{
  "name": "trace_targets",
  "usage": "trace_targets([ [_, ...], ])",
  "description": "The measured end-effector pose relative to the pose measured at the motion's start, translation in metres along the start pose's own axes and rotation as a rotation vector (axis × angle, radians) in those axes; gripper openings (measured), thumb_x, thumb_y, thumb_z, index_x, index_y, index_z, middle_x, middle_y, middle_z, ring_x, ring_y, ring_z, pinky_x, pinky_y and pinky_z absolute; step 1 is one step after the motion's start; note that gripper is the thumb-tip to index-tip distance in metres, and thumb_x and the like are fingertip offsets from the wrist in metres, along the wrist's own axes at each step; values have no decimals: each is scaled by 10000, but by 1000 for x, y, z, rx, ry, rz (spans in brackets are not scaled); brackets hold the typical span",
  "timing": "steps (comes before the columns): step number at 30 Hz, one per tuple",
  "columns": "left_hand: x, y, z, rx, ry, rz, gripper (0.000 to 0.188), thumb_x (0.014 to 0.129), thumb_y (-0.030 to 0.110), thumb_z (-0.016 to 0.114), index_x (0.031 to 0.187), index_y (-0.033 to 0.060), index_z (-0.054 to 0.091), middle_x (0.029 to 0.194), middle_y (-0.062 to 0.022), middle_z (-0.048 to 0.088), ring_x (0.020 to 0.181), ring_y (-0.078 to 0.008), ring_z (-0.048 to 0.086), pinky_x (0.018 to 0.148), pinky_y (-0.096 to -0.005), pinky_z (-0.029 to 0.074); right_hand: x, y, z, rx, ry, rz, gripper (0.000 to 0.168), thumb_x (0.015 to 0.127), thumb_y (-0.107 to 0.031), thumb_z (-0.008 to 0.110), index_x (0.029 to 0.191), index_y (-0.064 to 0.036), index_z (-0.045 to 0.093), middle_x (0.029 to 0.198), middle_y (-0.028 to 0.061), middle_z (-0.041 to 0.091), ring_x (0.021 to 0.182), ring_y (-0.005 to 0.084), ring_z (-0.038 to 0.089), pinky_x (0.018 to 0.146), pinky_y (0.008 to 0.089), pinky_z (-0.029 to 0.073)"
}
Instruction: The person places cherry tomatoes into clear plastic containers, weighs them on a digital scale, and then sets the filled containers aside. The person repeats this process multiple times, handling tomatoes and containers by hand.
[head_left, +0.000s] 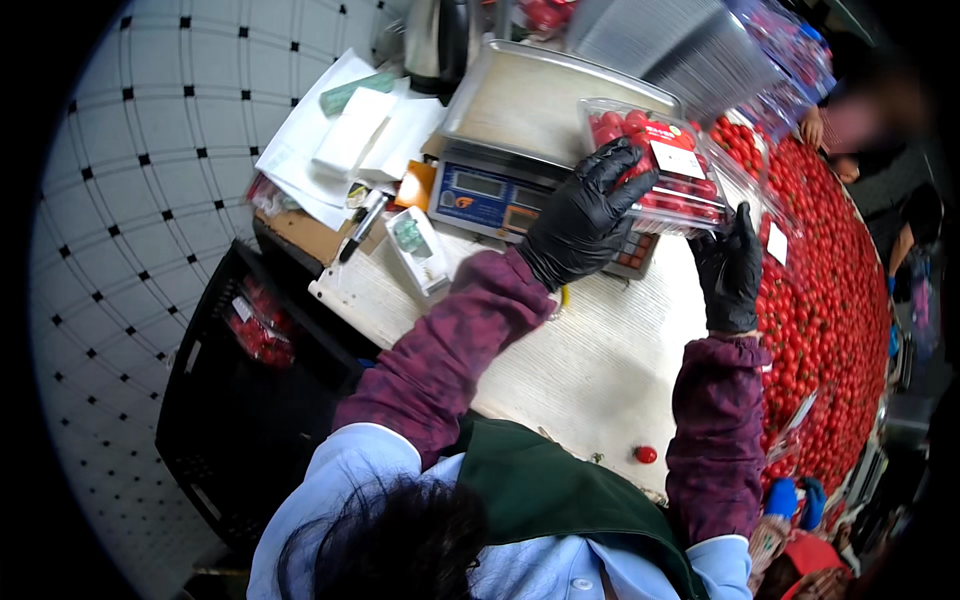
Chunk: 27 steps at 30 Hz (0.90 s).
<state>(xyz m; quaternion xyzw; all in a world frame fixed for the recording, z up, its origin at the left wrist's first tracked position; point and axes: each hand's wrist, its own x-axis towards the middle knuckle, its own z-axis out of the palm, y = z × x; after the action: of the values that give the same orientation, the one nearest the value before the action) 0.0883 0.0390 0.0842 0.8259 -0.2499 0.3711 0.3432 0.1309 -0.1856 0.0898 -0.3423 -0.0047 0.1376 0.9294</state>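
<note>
Black gloves cover both hands. My left hand (592, 210) grips the left side of a clear plastic clamshell box of cherry tomatoes (675, 191), its fingers over the top. The box bears a printed label and is tilted above the right edge of a digital weighing scale (480, 187) with a steel pan. Against the box's lower right corner is my right hand (726, 262), thumb raised; whether its hidden fingers grip the box, I cannot tell. A large heap of loose cherry tomatoes (817, 300) lies to the right. One tomato (645, 454) sits alone near the table's front edge.
A black plastic crate (240, 427) at lower left holds a packed box of tomatoes (259, 326). Papers (300, 169), a black marker (363, 229) and a white dispenser (418, 251) lie left of the scale. Stacked clear containers (675, 52) stand behind. Other people work at right.
</note>
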Motion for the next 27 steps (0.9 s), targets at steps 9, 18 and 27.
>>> trace_targets([
  [9,-100,42,-49,-166,42,-440,411,748,22,638,1139,45,514,1052,-153,559,964,-306,538,841,-372,434,-58,103,42,-583,92,35,165,869,-202,525,953,-69,577,946,46,593,888,140,558,783,293,447],
  [18,-199,27,-81,-1109,188,-1355,289,923,277,419,932,24,558,653,-62,561,611,-158,548,573,-272,442,-29,223,97,-1081,-416,487,286,846,-247,610,1030,-30,589,935,29,591,877,112,533,788,256,426],
  [27,-200,10,-91,-1248,77,-1321,374,916,314,420,1124,16,510,935,-112,607,852,-191,600,729,-314,503,-31,238,123,-1141,-289,455,331,843,-300,603,964,8,588,865,47,571,798,118,525,705,247,421],
])
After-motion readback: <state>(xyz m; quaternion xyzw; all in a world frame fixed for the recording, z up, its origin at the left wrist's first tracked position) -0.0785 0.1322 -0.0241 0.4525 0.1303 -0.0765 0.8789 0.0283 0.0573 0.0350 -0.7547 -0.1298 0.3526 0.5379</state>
